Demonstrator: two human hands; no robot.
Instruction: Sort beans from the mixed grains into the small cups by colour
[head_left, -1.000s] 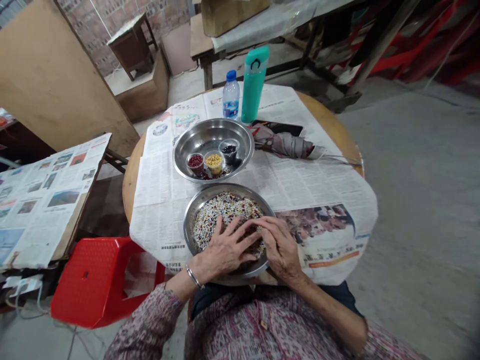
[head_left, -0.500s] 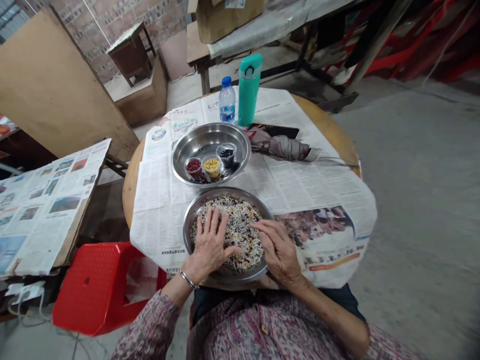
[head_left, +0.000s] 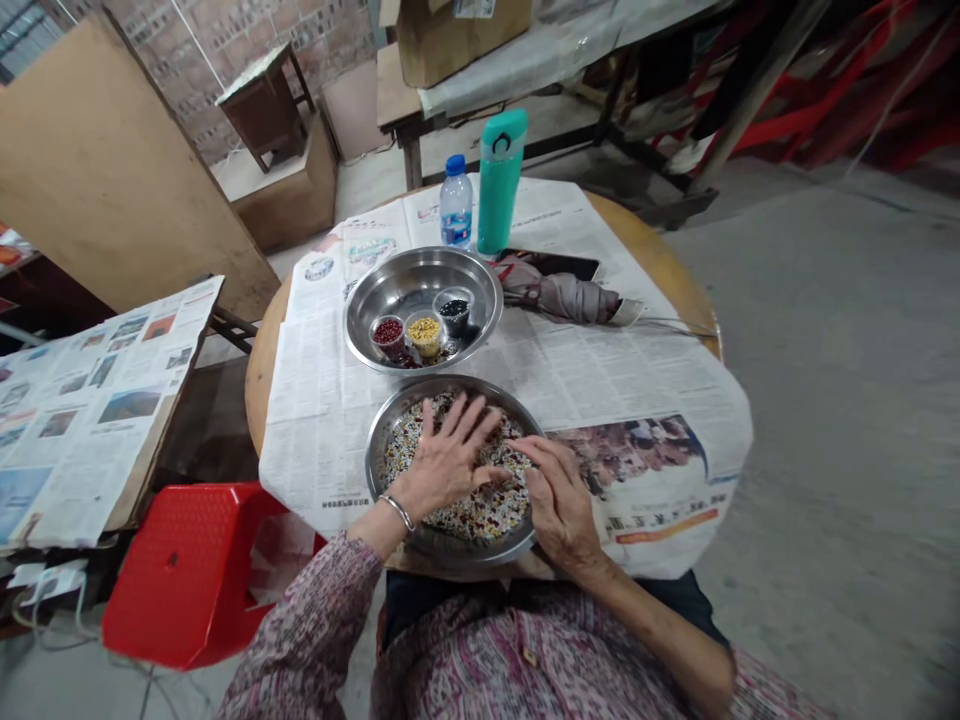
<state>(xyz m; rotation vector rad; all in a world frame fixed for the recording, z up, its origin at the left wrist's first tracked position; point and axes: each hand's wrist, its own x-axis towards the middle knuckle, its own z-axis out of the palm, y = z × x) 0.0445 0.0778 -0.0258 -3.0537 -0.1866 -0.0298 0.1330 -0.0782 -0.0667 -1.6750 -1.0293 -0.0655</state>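
Note:
A steel basin [head_left: 375, 465] in front of me holds a mix of white grains with red, yellow and black beans [head_left: 461, 520]. My left hand [head_left: 450, 460] lies over the mix, palm down, fingers spread and thumb out to the right. At the basin's right rim is my right hand [head_left: 562, 510], its fingers bent together close to the thumb over the grains. Whether something small is pinched there is hidden. Behind stands a second steel basin [head_left: 360, 300] with small clear cups of red beans [head_left: 388, 337], yellow beans [head_left: 424, 335] and black beans [head_left: 454, 316].
Newspaper [head_left: 307, 400] covers the round table [head_left: 262, 380]. Beyond the far basin stand a water bottle [head_left: 456, 205] and a teal flask [head_left: 500, 185]. A folded umbrella [head_left: 570, 295] and a dark phone [head_left: 559, 263] lie to their right. A red stool [head_left: 176, 570] is at lower left.
My left hand has swept right and slightly away from me across the mix, exposing more coloured beans at the left. My right hand has stayed at the right rim with little movement.

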